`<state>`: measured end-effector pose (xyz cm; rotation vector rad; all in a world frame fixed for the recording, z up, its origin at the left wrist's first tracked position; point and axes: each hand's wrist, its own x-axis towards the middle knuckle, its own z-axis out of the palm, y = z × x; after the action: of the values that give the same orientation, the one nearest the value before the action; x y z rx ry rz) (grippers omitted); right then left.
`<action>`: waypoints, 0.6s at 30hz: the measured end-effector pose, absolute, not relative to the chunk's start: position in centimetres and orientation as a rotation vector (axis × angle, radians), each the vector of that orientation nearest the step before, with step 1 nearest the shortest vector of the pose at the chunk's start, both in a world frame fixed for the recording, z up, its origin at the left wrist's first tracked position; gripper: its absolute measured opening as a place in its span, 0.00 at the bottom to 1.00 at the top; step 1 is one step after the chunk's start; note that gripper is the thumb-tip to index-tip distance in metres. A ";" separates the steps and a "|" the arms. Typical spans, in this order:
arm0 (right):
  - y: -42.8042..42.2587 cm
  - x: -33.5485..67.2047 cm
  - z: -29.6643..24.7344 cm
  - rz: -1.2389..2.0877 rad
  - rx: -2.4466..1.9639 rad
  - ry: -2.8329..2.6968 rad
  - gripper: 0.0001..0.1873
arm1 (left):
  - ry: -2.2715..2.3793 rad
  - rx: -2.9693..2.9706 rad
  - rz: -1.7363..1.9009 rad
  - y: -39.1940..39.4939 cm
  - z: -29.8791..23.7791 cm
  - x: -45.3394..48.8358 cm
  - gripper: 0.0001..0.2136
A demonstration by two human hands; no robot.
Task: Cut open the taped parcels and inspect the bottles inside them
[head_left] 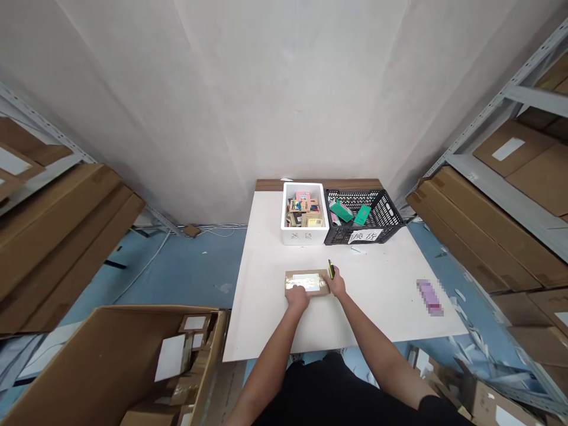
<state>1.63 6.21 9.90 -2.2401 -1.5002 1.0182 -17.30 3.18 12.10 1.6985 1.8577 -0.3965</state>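
A small brown cardboard box (289, 277) lies flat on the white table (266, 313), with a white label and shiny tape on its top. My left hand (297, 297) grips the box at its near left side, thumb and fingers on the label's edge. At the right end of the box, my right hand (336, 284) is closed around a yellow-and-black utility knife (331, 270). The knife points up and away from me. The lower fingers of this hand are close to the box's right end; I cannot tell whether they touch it.
A white foam box (303, 238) with small cartons and a black plastic crate (337, 238) with green packets stand at the table's back. A large open carton (119, 343) of parcels sits at left. Shelves with boxes (483, 231) flank the table. A blurred purple item (430, 297) lies at right.
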 end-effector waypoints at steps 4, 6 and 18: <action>4.8 2.7 9.6 1.133 -2.082 -1.163 0.28 | 1.691 1.927 -0.329 5.4 12.8 -18.0 0.33; 3.6 3.3 9.4 1.198 -1.994 -1.043 0.28 | 1.586 1.953 -0.398 6.1 12.3 -18.1 0.36; 5.1 5.7 9.4 1.500 -2.192 -1.208 0.27 | 1.550 1.964 -0.497 7.2 10.0 -18.3 0.36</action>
<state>5.74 5.12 9.44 -2.1921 -1.2083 1.5003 -18.31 7.17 9.96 1.9642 1.5504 -0.4966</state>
